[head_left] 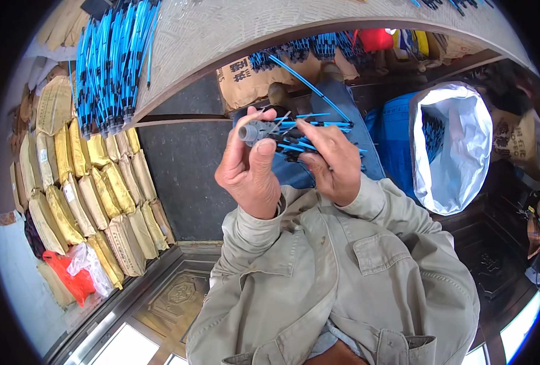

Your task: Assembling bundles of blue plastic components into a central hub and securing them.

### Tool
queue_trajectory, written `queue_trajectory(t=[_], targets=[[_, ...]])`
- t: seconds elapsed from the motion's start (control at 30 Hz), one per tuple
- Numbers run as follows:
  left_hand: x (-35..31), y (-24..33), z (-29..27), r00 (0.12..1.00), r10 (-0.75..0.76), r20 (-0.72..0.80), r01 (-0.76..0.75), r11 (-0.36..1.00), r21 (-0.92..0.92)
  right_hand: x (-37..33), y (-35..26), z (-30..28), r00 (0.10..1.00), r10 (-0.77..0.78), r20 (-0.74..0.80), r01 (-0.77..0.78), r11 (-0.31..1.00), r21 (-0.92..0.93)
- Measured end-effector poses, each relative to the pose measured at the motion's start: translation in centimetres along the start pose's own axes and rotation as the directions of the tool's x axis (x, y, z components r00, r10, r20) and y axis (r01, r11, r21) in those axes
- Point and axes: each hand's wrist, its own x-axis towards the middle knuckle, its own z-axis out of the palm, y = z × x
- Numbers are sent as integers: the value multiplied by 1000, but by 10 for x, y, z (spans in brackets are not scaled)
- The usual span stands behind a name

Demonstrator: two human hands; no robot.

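My left hand (248, 170) is closed around a grey plastic fitting (253, 132) with a round hollow end, gripped between thumb and fingers. Thin grey prongs stick out of the fitting toward my right hand (337, 161). Thumb and forefinger of that hand are bent close to the prongs; whether they grip one of them or a blue rod is hidden. Slim blue rods (291, 146) with black parts lie beneath and between both hands, above my lap. A longer blue rod (309, 85) slants away beyond my right hand.
Bunches of blue-and-black rods (108, 73) lie on the worktop (215, 27) at the far left. A silver-lined blue sack (452, 152) stands open at right, with rods inside. Stacked paper sacks (90, 182) line the left side. A brown sack (245, 82) lies under the worktop.
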Motion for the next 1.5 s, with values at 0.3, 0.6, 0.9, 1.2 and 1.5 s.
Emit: queue_trajectory(t=[0.3,0.6,0.9,1.2,1.5], targets=[[-1,-4,-3,999,29,13,-29,1000,-2,13,7,-10,997,-17,69,10,995,97],[-1,-3,-1,998,32,53,-29,998,-51,35,15,-30,966,13,257,-58,984,168],[-2,-1,-4,991,35,131,-31,999,-35,31,-2,-27,934,109,341,-174,971,167],[-4,-5,-3,993,64,100,-65,998,6,24,16,-17,959,-186,214,233,947,-221],[-1,-1,3,994,83,70,-82,997,-7,25,6,-13,966,-236,104,251,951,-181]])
